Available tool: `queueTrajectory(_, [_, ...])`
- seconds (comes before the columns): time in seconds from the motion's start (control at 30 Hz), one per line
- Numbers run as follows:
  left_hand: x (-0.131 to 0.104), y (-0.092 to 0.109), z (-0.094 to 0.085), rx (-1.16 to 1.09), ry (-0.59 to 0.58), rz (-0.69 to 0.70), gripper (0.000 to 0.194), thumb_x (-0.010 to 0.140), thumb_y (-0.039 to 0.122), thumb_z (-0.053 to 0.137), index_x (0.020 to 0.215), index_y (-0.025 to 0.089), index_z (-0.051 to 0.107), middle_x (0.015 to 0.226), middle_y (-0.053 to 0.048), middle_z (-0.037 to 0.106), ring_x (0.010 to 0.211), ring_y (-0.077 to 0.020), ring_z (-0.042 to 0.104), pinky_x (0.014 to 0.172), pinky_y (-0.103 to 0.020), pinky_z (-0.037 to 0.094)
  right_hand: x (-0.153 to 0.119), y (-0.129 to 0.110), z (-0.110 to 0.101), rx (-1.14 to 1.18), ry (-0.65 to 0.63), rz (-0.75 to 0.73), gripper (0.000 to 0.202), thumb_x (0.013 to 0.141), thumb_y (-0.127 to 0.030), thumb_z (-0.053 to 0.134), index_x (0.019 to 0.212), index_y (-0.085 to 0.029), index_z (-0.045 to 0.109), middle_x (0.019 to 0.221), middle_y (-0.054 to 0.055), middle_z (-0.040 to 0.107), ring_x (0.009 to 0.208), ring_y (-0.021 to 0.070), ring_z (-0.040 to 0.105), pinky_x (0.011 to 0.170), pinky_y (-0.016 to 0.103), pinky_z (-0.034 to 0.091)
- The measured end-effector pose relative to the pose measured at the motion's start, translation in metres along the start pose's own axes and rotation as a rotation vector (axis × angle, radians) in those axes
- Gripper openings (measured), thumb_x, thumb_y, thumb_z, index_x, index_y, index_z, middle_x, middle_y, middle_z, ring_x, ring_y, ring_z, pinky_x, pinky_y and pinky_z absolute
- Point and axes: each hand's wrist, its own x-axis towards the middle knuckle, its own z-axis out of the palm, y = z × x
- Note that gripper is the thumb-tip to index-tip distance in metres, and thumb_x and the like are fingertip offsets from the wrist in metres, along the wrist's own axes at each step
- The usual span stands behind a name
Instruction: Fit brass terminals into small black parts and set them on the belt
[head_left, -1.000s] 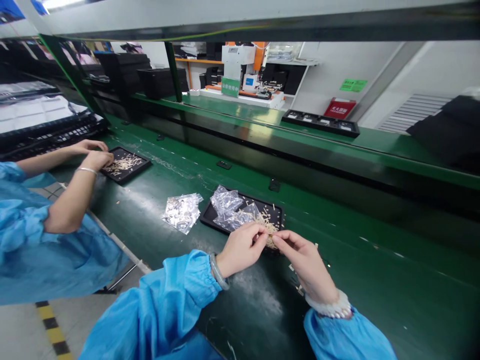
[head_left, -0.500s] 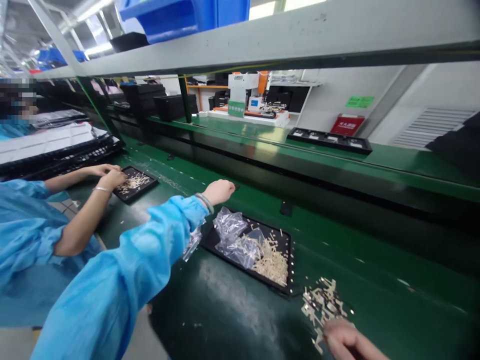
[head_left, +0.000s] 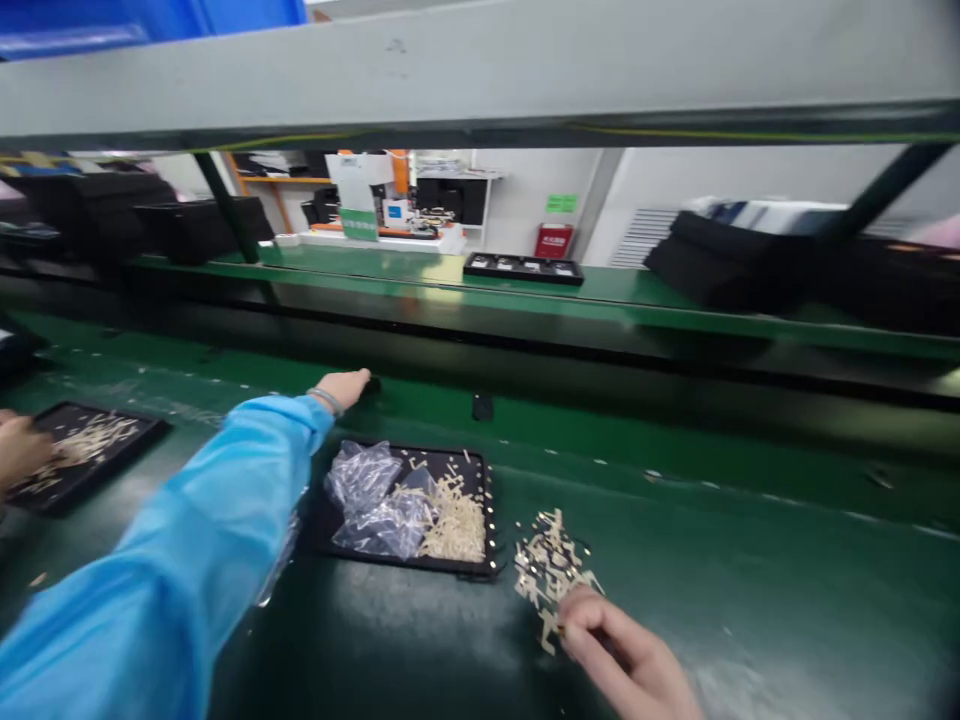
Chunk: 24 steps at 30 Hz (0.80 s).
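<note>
My left hand (head_left: pixel 341 388) reaches far across the green belt, fingers closed at the edge of a small black piece (head_left: pixel 374 384). Its sleeve is blue and a bracelet rings the wrist. My right hand (head_left: pixel 626 650) is pinched at the near edge of a loose pile of small flat pale metal parts (head_left: pixel 551 560); what lies between its fingertips is too small to name. Between my hands a black tray (head_left: pixel 405 567) holds crumpled clear plastic bags (head_left: pixel 386 510) and a heap of small cream-coloured pieces (head_left: pixel 457 520).
Another person's hand (head_left: pixel 22 450) works over a second black tray (head_left: pixel 142 435) at the left. A small black piece (head_left: pixel 482 406) lies farther along the belt. Behind rises a ledge with a compartmented black tray (head_left: pixel 523 268); a grey shelf beam (head_left: pixel 480 70) crosses overhead.
The view has turned to the right, so the trays appear farther left. My left hand remains stretched over the belt by the black piece; my right hand stays at the parts pile.
</note>
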Motion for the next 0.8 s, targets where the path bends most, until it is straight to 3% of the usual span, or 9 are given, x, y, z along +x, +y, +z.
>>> queueTrajectory(0.13, [-0.061, 0.034, -0.029, -0.08, 0.128, 0.032, 0.032, 0.094, 0.021, 0.024, 0.122, 0.011, 0.037, 0.09, -0.012, 0.062, 0.076, -0.0204, 0.063, 0.067, -0.028, 0.047, -0.008, -0.008, 0.01, 0.28, 0.001, 0.042, 0.027, 0.081, -0.037, 0.06, 0.061, -0.019, 0.054, 0.072, 0.001, 0.051, 0.066, 0.0141, 0.048, 0.062, 0.025, 0.04])
queueTrajectory(0.2, [-0.116, 0.064, -0.034, -0.31, 0.134, 0.264, 0.029, 0.093, 0.023, 0.027, 0.119, 0.015, 0.039, 0.092, -0.008, 0.061, 0.078, -0.019, 0.062, 0.068, -0.027, 0.048, -0.011, -0.009, 0.016, 0.451, -0.027, 0.061, 0.023, 0.08, -0.035, 0.061, 0.065, -0.019, 0.056, 0.085, 0.003, 0.052, 0.064, 0.0122, 0.05, 0.058, 0.025, 0.04])
queueTrajectory(0.3, [-0.197, 0.111, -0.022, -0.382, -0.005, 0.75, 0.038, 0.086, 0.005, 0.028, 0.116, 0.021, 0.046, 0.107, -0.006, 0.056, 0.093, -0.0164, 0.057, 0.08, -0.026, 0.046, -0.018, -0.01, 0.025, 0.632, -0.098, 0.077, 0.015, 0.081, -0.031, 0.062, 0.073, -0.02, 0.059, 0.106, 0.006, 0.051, 0.066, 0.0128, 0.058, 0.057, 0.025, 0.041])
queueTrajectory(0.33, [-0.216, 0.124, -0.015, -0.357, -0.061, 0.795, 0.042, 0.084, 0.0, 0.028, 0.112, 0.022, 0.049, 0.103, -0.005, 0.057, 0.089, -0.0155, 0.057, 0.078, -0.026, 0.046, -0.021, -0.01, 0.028, 0.657, -0.133, 0.083, 0.013, 0.081, -0.031, 0.061, 0.074, -0.02, 0.06, 0.11, 0.006, 0.051, 0.07, 0.0145, 0.06, 0.059, 0.026, 0.042])
queueTrajectory(0.43, [-0.245, 0.149, 0.006, -0.343, -0.022, 0.821, 0.033, 0.084, 0.002, 0.035, 0.104, 0.019, 0.055, 0.094, -0.006, 0.057, 0.085, -0.0197, 0.053, 0.078, -0.033, 0.045, -0.029, -0.01, 0.033, 0.647, -0.212, 0.095, 0.012, 0.082, -0.03, 0.061, 0.075, -0.02, 0.063, 0.109, 0.007, 0.055, 0.082, 0.0191, 0.063, 0.069, 0.03, 0.045])
queueTrajectory(0.53, [-0.247, 0.161, 0.017, -0.732, 0.051, 0.712, 0.026, 0.085, 0.007, 0.042, 0.102, 0.019, 0.057, 0.093, -0.007, 0.058, 0.09, -0.0198, 0.051, 0.084, -0.035, 0.041, -0.035, -0.01, 0.033, 0.645, -0.226, 0.067, 0.01, 0.083, -0.028, 0.06, 0.076, -0.022, 0.064, 0.101, 0.005, 0.059, 0.091, 0.0194, 0.061, 0.079, 0.03, 0.045])
queueTrajectory(0.6, [-0.247, 0.169, 0.024, -1.21, 0.046, 0.467, 0.021, 0.083, 0.014, 0.053, 0.103, 0.018, 0.056, 0.087, -0.005, 0.058, 0.085, -0.0171, 0.052, 0.081, -0.03, 0.041, -0.037, -0.011, 0.033, 0.671, -0.245, 0.04, 0.008, 0.084, -0.028, 0.059, 0.078, -0.023, 0.063, 0.098, 0.003, 0.061, 0.095, 0.0185, 0.06, 0.082, 0.029, 0.045])
queueTrajectory(0.7, [-0.247, 0.188, 0.038, -1.927, -0.118, 0.01, 0.029, 0.075, 0.029, 0.068, 0.097, 0.016, 0.054, 0.073, -0.001, 0.054, 0.068, -0.0123, 0.051, 0.067, -0.024, 0.042, -0.04, -0.012, 0.034, 0.673, -0.305, 0.003, 0.01, 0.084, -0.031, 0.058, 0.079, -0.024, 0.062, 0.095, 0.003, 0.062, 0.094, 0.0186, 0.06, 0.082, 0.03, 0.044])
queueTrajectory(0.8, [-0.248, 0.204, 0.051, -2.347, -0.377, -0.245, 0.034, 0.071, 0.041, 0.07, 0.079, 0.012, 0.053, 0.068, -0.001, 0.05, 0.061, -0.0102, 0.048, 0.062, -0.023, 0.041, -0.041, -0.008, 0.037, 0.604, -0.331, -0.024, 0.011, 0.084, -0.032, 0.058, 0.077, -0.023, 0.06, 0.089, 0.002, 0.062, 0.085, 0.0173, 0.06, 0.079, 0.03, 0.044])
